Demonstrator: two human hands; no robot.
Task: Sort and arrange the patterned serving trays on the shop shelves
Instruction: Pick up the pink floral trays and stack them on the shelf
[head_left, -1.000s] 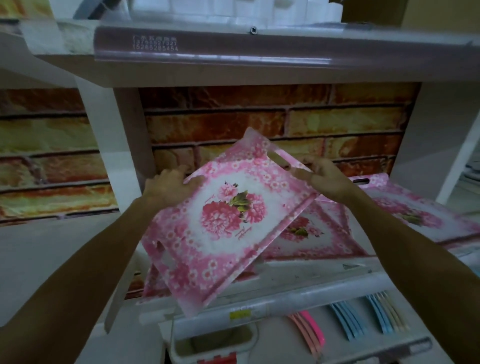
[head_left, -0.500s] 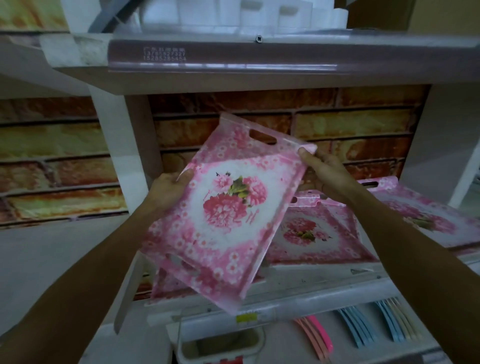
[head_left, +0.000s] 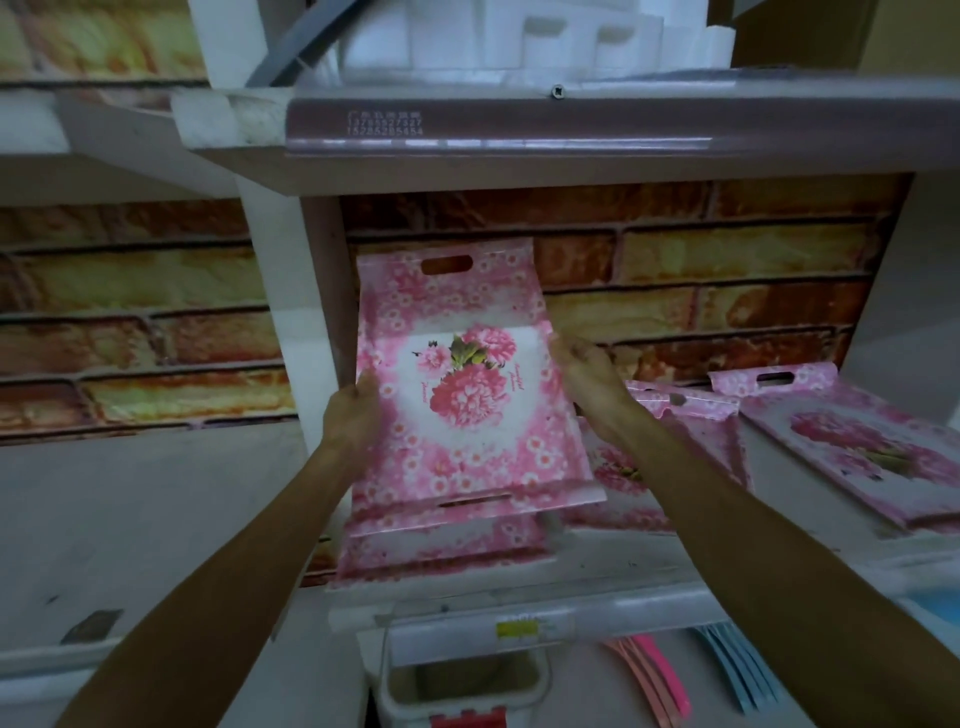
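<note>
Brick-papered shop shelf (head_left: 519, 577), holding flat pink trays (head_left: 872, 447) at right; held tray (head_left: 467, 405) propped upright at far left, likely for display; left hand (head_left: 353, 415) and right hand (head_left: 587, 374) curled on its edges, gripping

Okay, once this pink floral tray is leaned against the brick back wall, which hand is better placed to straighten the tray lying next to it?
Probably the right hand. It grips the right edge of the upright pink floral plastic tray, directly beside the flat pink tray. The left hand holds the far edge, by the shelf post.
</note>
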